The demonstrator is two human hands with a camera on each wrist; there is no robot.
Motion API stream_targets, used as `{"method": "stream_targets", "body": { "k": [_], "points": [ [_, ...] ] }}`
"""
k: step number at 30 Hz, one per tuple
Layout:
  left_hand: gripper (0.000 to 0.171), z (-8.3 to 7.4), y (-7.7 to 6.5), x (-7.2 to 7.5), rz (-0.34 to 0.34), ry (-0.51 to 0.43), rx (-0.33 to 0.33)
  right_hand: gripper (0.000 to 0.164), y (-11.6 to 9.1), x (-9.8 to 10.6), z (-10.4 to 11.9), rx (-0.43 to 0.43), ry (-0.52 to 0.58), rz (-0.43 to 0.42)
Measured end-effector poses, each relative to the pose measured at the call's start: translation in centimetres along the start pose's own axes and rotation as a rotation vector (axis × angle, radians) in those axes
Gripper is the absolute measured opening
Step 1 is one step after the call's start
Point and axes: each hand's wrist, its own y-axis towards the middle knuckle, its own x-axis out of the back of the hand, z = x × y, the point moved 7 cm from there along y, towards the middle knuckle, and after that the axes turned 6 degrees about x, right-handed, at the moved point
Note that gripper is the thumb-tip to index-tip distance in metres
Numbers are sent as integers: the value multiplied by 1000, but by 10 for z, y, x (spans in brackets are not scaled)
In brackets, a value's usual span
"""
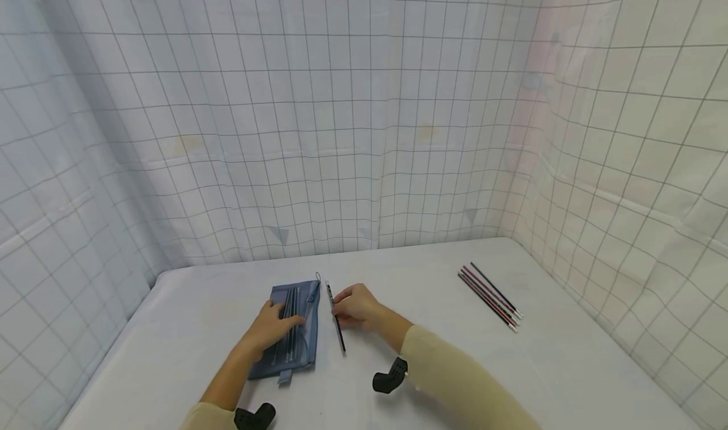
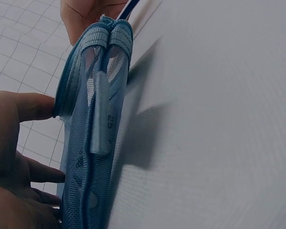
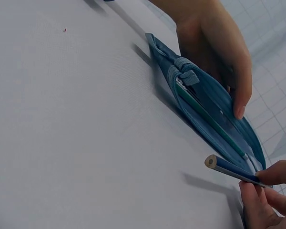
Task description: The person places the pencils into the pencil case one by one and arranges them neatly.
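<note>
Left hand [image 1: 275, 324] rests on blue pouch [image 1: 311, 341], fingers spread; right hand [image 1: 357, 307] pinches pencil [image 1: 340, 335] just beside pouch, fingers closed. Loose row of pencils [image 1: 487, 302] well apart on surface [image 1: 421, 278].

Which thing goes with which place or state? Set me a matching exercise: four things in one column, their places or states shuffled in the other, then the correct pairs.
Things:
1. Left hand
2. Pouch
3. Row of pencils
4. Right hand

Places or states:
a. pinching a single pencil
b. lying at the right side of the table
c. touching the pouch
d. blue, with slim pencils inside

Pairs: 1-c, 2-d, 3-b, 4-a
</note>
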Motion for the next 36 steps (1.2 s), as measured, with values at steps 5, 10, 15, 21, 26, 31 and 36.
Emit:
{"method": "stream_targets", "body": {
  "k": [5,10,15,21,26,31,36],
  "points": [
    [87,1,0,0,-3,15,-2,16,2,-5,1,0,-58,-20],
    [86,0,-1,0,-1,24,-2,13,1,-13,6,15,-128,1],
    [85,0,0,0,10,12,2,13,0,-23,10,30,-138,-6],
    [84,1,1,-1,12,7,7,13,1,-35,13,31,-130,-12],
    [86,0,1,0,13,6,-4,14,3,-38,13,19,-115,-49],
    [86,-1,0,1,21,3,-7,13,4,-40,13,3,-109,-68],
    [87,-2,-1,1,22,4,-12,12,4,-43,13,1,-94,-78]
  ]
}}
